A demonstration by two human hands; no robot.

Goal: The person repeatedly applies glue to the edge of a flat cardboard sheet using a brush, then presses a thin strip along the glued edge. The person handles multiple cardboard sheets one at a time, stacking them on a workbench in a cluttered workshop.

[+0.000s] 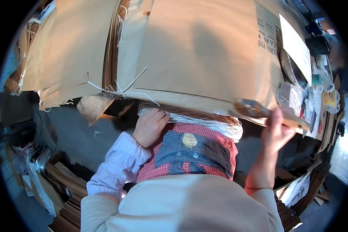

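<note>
My right hand (278,133) is wrapped round the wooden handle of a flat paintbrush (255,108), at the right of the near paper edge. The brush lies level, its bristles pointing left over the brown paper. Near the middle, my left hand (152,125) has curled fingers on a bundle of white cords (205,123) that runs along the near edge, above my lap. Brown strips or sheet edges show just behind the cords. A large stack of brown kraft paper sheets (197,50) lies in front of me. Loose white cords (123,92) stick out at its near left corner.
More brown paper stacks (73,46) lie to the left. Clear plastic bags (292,96) and a white sheet (295,46) sit at the right. Cardboard pieces (65,181) stand low on the left, others (297,193) low on the right. A red checked cloth (147,166) covers my lap.
</note>
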